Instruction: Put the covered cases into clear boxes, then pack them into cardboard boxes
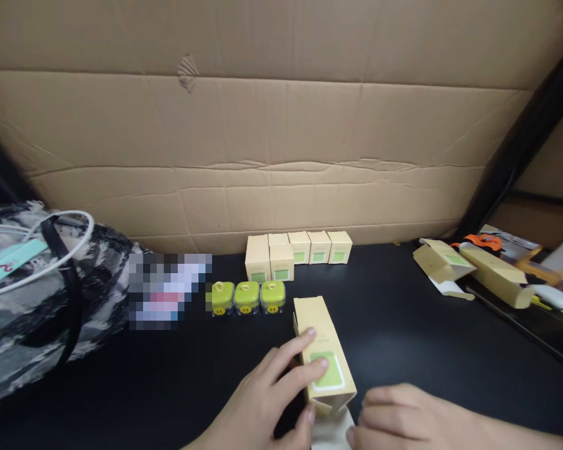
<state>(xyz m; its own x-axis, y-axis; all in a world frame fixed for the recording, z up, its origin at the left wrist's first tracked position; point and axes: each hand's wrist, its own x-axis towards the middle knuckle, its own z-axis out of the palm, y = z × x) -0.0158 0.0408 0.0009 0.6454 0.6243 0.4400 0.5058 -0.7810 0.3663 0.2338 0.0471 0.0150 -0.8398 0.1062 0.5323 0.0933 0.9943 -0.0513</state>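
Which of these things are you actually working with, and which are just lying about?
In use: carton under the left hand; right hand at its open end; jars; small boxes.

Lying about: bag, flat cartons, cardboard wall.

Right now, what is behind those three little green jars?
Behind the green jars stands a row of five small cream boxes, backed by a cardboard wall. Anything inside the boxes is hidden.
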